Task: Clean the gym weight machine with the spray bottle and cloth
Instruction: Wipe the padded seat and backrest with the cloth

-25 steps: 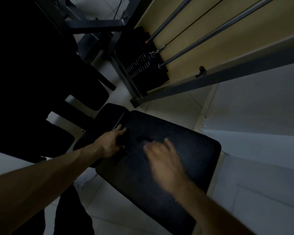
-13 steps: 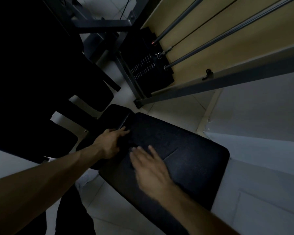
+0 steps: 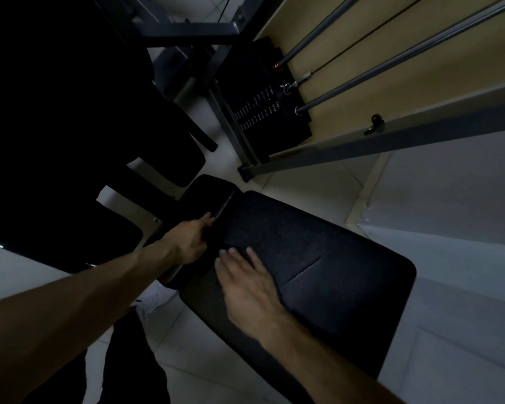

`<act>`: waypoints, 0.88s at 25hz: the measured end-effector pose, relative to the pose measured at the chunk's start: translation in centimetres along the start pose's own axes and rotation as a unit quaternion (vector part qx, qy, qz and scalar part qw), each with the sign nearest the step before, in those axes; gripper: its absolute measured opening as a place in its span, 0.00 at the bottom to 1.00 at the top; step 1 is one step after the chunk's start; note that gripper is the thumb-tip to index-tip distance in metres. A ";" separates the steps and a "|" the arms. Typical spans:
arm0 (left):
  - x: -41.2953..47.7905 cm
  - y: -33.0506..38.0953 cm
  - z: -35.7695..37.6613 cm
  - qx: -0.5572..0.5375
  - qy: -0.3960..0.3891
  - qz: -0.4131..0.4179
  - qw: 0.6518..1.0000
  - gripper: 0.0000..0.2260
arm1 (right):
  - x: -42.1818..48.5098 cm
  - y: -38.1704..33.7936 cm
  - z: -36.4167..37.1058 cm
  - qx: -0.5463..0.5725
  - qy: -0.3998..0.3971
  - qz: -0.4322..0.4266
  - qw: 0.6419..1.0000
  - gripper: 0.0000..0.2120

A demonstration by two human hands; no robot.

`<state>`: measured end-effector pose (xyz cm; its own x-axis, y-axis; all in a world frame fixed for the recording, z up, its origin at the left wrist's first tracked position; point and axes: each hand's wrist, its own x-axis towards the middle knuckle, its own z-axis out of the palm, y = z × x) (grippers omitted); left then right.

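Two bare hands on the gym machine's big black pad.

The right hand has slid left across the big pad since a second ago and is now near the left hand, which has stayed at the pad's left edge. A stitched line now shows beside the right hand. I count one weight stack at the top and two pads: the big one in the middle and a small pad just beside its far left corner. There are also two rods rising from the stack, and two hands. The right hand lies flat on the big pad with straight fingers. It is too dark to tell if a cloth is under it. The left hand points one finger at the gap between the pads. Its other fingers are lost in the dark, so I cannot tell its grip.
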<state>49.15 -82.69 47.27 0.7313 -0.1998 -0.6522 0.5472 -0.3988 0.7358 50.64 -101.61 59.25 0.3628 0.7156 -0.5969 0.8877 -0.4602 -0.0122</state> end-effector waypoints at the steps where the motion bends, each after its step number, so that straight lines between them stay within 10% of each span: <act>1: 0.0 -0.3 0.0 -0.002 -0.009 -0.006 1.000 0.35 | 0.6 1.4 -0.7 -0.004 0.002 0.000 1.000 0.38; 7: -0.1 -0.6 -0.4 -0.025 -0.027 0.001 0.999 0.36 | 6.3 9.4 -3.5 -0.022 0.083 0.203 0.975 0.30; 14: 0.5 -1.5 -0.7 -0.071 0.003 -0.007 0.997 0.30 | 4.2 -0.7 1.1 0.041 -0.013 -0.037 0.998 0.31; 19: 0.7 -2.4 -0.2 -0.081 0.018 0.015 0.996 0.25 | 10.8 8.2 -1.6 -0.010 0.036 0.154 0.987 0.30; 22: 1.0 -2.5 0.1 -0.089 0.051 0.002 0.995 0.20 | 9.4 4.5 -0.6 0.021 0.006 0.117 0.993 0.32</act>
<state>48.51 -81.95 44.76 0.7665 -0.1062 -0.6334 0.6006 -0.2309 0.7655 58.19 -96.61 54.08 0.5611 0.5934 -0.5771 0.7667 -0.6354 0.0922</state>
